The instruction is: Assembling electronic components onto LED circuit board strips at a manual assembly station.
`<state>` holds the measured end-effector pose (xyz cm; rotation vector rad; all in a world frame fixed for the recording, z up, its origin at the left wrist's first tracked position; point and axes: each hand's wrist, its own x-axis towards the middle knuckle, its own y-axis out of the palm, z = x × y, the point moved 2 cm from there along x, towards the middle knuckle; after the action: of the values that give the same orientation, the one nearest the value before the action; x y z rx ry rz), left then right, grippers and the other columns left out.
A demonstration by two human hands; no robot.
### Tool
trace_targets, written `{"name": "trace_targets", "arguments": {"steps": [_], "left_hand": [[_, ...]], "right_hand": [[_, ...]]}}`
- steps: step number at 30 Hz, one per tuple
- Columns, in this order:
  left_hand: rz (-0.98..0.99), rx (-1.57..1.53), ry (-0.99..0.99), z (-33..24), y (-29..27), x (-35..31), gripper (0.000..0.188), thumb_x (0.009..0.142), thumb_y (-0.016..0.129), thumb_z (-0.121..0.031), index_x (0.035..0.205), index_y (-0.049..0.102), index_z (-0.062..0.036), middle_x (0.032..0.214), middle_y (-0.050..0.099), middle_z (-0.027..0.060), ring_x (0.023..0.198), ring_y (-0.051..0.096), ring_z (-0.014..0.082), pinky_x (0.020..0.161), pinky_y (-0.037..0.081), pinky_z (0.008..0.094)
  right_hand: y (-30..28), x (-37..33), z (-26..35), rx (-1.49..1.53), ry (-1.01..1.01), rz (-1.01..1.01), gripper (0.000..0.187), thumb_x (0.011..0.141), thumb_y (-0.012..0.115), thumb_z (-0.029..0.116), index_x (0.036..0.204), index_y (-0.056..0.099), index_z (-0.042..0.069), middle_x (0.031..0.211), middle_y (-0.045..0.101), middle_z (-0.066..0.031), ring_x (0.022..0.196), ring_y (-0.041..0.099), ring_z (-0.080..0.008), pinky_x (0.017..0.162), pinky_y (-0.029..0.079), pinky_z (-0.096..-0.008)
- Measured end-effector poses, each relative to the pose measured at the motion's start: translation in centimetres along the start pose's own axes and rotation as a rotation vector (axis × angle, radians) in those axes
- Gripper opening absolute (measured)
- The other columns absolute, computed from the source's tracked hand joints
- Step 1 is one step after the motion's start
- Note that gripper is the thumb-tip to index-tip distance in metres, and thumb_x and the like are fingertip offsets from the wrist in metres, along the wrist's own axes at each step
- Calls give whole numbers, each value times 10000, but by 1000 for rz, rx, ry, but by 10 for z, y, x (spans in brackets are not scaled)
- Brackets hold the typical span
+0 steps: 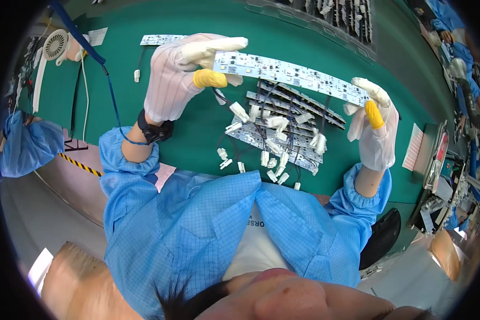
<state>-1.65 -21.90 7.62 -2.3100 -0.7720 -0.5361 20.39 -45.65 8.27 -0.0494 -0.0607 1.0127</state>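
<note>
The left hand (178,74) pinches one end of a light strip (293,73) between thumb and fingers, and the right hand (376,122) grasps the other end; the strip spans the upper middle of the frame. Below it lies a pile (282,138) of strips, partly hidden by dark wires and white plugs (277,124). Green table (192,149) shows between the left wrist and the pile, and along the table's near edge at centre. A second strip (157,39), upper left, runs behind the left hand, its far end hidden. The top edge cuts off a clear tray (314,26). Markings on the held strip are too small to read; the sheet (413,146) at right is likewise illegible. Dark lettering crosses the shirt (250,242), partly covered by the blue coat (197,224).
</note>
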Motion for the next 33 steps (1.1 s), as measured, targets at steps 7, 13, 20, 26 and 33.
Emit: {"name": "trace_targets", "arguments": {"steps": [7,13,20,26,33], "left_hand": [[-8,62,-159,4,4,-1,407,831,676,-287,1186,654,-89,823,705,41,651,615,125,616,474,240],[60,216,-199,17,8,1,422,929,553,-368,1262,603,-114,771,706,44,539,421,77,538,385,250],[52,211,-291,10,11,7,527,938,515,-476,1269,591,-73,823,720,24,577,438,38,536,352,215],[-50,61,-197,4,6,1,548,919,564,-458,1272,579,-39,869,718,55,618,531,32,542,390,180],[-4,-384,-65,2,9,-6,600,898,614,-375,1293,500,62,867,715,135,739,662,133,531,531,224]], "right_hand": [[3,-4,8,-61,-9,-31,864,745,694,576,1248,488,-96,849,631,-118,503,526,-58,584,419,-171],[9,-8,13,-6,-88,92,752,828,642,487,1235,490,-127,651,620,-96,509,571,-113,530,438,-184],[5,-6,17,8,-171,157,709,864,604,468,1225,496,-133,692,644,-122,467,570,-103,457,426,-183],[1,-4,8,37,-39,42,826,763,657,521,1243,478,-126,884,648,-156,497,551,-76,441,380,-160],[4,5,-1,-90,-37,3,815,799,626,591,1242,506,-83,884,623,-122,484,505,-57,484,386,-169]]}}
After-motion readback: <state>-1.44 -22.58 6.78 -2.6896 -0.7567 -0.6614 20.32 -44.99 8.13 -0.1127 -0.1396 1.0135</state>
